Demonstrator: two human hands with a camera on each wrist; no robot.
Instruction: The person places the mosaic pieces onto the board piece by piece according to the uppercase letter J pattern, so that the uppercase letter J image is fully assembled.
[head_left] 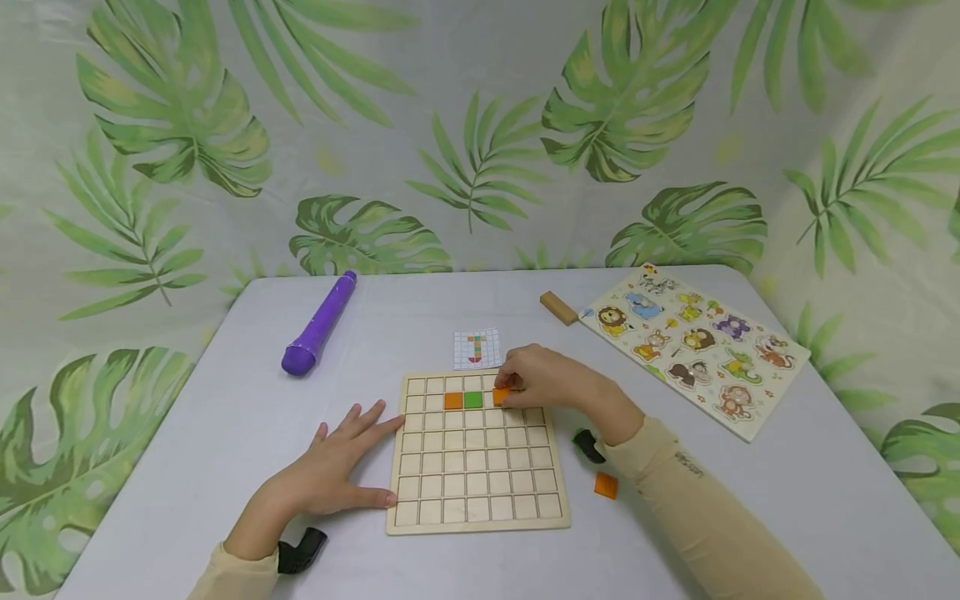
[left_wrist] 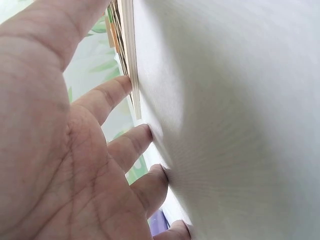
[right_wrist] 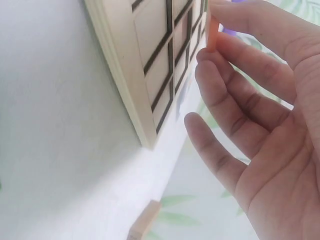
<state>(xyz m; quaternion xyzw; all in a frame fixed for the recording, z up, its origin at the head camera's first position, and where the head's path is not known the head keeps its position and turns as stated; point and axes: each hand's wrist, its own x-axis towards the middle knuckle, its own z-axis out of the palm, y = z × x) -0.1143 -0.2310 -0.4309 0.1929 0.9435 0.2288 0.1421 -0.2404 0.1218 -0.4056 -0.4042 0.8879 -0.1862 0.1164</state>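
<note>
A wooden grid board lies on the table, with an orange square tile and a green square tile side by side in an upper row. My right hand pinches another orange tile between thumb and fingertips over that row, one cell right of the green tile. Spread out, my left hand touches the board's left edge with thumb and index finger. Just beyond the board's far edge lies a small card printed with a coloured grid figure. A loose orange tile rests right of the board.
A purple microphone-shaped object lies at the back left. Toward the back right are a small wooden block and an animal puzzle board. Black items show beside each wrist, at the left and the right.
</note>
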